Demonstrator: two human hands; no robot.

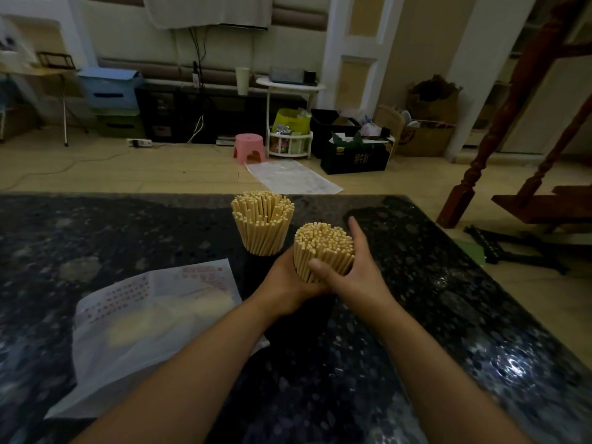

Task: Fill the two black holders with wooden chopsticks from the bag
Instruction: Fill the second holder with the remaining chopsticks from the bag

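Two black holders stand on the dark stone table. The far holder [256,267] is packed with wooden chopsticks [262,219] that fan outward. The near holder [301,318] is mostly hidden behind my arms. A tight upright bundle of chopsticks [323,248] sits in its top. My left hand [288,283] wraps the bundle from the left and below. On the right, my right hand [352,270] clasps the same bundle, thumb across its front and index finger stretched up. A clear plastic bag [144,331] with red print lies flat at the left, a few pale chopsticks inside.
The speckled dark table [448,331] reaches to its far edge behind the holders. On the floor beyond are a pink stool [250,149], a white sheet [291,176] and boxes. A red-brown wooden post [499,123] rises at the right.
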